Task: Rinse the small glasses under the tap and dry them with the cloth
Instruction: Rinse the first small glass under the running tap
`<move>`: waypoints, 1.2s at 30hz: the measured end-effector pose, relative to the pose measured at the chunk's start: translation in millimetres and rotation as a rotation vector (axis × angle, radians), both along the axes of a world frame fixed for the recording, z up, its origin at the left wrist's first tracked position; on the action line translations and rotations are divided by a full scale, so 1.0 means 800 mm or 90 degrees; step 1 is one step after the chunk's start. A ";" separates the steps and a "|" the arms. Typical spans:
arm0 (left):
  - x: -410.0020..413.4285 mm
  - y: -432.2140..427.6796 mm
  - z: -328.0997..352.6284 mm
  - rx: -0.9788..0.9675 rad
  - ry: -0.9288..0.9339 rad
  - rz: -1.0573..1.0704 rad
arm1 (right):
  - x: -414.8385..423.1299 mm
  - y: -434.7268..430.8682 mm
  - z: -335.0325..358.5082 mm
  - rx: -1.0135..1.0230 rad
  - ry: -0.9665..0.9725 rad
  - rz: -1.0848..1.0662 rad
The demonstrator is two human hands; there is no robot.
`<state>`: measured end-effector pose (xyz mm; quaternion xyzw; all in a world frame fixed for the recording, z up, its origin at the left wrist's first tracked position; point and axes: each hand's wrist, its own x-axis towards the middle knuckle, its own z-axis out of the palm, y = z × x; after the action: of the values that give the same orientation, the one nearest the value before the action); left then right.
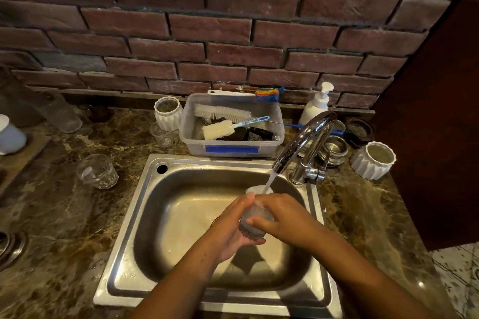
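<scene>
- Both hands are over the sink [145, 215], and the small glass [255, 211] is caught between them, right of centre in the basin and just beneath the spout of the tap [303, 142].
- The left hand [230, 228] cups it from the left and underneath, fingers curled round the base.
- The right hand [282, 215] wraps it from the right, thumb laid across the near side of the wall. So both hands hold the same glass.
- Here's the relation that matters: the glass's long axis runs near to far, base toward the person, mouth tipped up and away toward the spout.
- The water [269, 181] falls straight into that open mouth, so the rinse looks well in hand.
- To empty it, I'd judge the mouth has to swing down into the basin, and either hand is placed to roll it.
- Next candidate: a faceted glass [97, 171] stands on the surface [64, 215] left of the sink, well apart from the hands and nearer the left hand.
- I can't pick out the cloth anywhere, so which way drying goes is unclear.
</scene>
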<state>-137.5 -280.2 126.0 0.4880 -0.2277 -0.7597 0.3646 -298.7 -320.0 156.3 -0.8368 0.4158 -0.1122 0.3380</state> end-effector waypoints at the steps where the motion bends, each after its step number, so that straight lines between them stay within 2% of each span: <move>1: 0.000 -0.001 0.000 -0.009 -0.021 -0.015 | 0.001 -0.002 0.001 0.036 -0.002 0.015; 7: 0.007 -0.004 -0.006 -0.028 -0.114 -0.039 | 0.007 -0.013 -0.006 0.199 -0.068 -0.003; 12: 0.013 -0.013 -0.006 0.012 -0.138 0.063 | 0.008 -0.012 -0.014 0.341 -0.291 -0.103; 14: 0.014 -0.020 -0.004 0.032 -0.132 0.096 | 0.012 -0.003 -0.017 0.351 -0.362 -0.149; 16: 0.014 -0.025 -0.003 0.058 -0.114 0.129 | 0.016 0.007 -0.020 0.322 -0.372 -0.170; 19: 0.010 -0.028 0.000 0.150 -0.025 0.181 | 0.022 0.016 -0.014 0.213 -0.260 -0.150; 22: 0.003 -0.029 0.002 0.251 0.097 0.198 | 0.019 0.019 -0.008 -0.049 -0.045 -0.036; 24: -0.001 -0.029 -0.002 0.273 0.141 0.191 | 0.015 0.019 -0.003 -0.135 0.007 0.020; 27: -0.012 -0.026 -0.009 0.223 0.202 0.191 | 0.010 0.019 0.003 -0.133 0.019 0.035; 30: -0.030 -0.018 -0.019 0.177 0.237 0.281 | 0.013 0.011 0.010 -0.085 0.036 0.014; 34: -0.050 0.004 -0.031 0.144 0.315 0.333 | 0.021 -0.005 0.014 -0.108 0.135 0.011; 36: -0.050 0.008 -0.034 0.150 0.318 0.336 | 0.018 -0.014 0.014 -0.014 0.124 0.002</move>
<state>-177.4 -273.9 98.5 0.3682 0.0906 -0.7560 0.5336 -284.4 -331.0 167.9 -0.8480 0.4443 -0.0346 0.2868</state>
